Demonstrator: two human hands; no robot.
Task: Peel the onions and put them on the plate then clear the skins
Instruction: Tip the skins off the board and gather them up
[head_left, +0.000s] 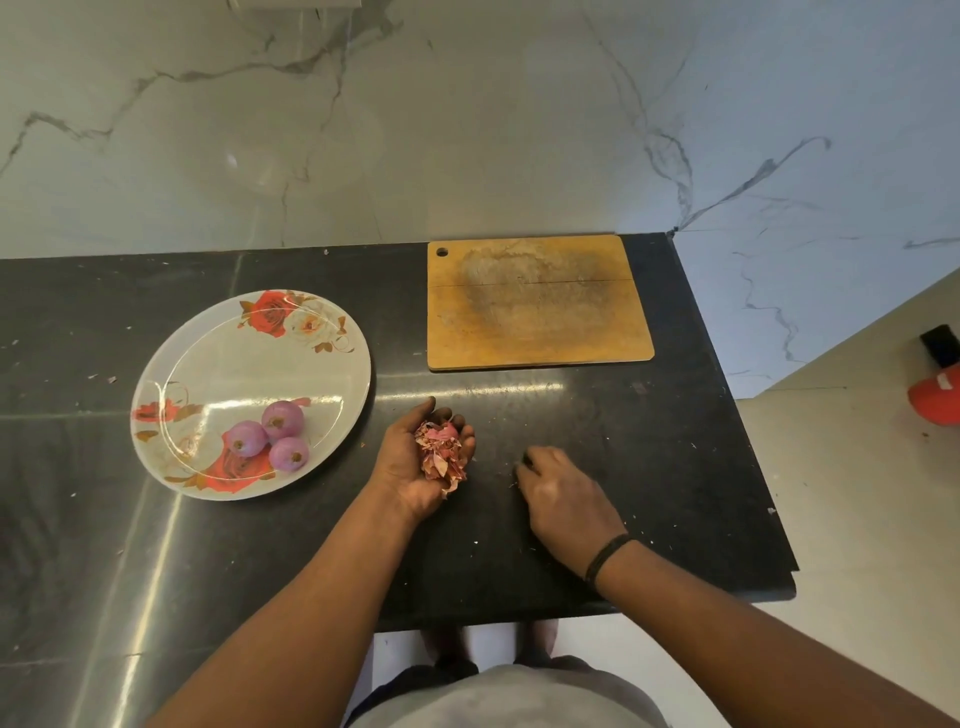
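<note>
Head view: left hand (415, 462) cupped, gripping onion skins (441, 454); right hand (558, 491) palm-down, fingers curled pinching scraps off counter (597, 410). Three peeled onions (270, 434) on floral plate (234, 338). Advised: sweep, not pick.

No readable text anywhere tbh, no labels, brands or nrs. The plate (358, 358) only has a flower print, no words.

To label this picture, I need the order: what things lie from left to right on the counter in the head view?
Plate with three peeled onions → left hand cupping onion skins → right hand.
</note>
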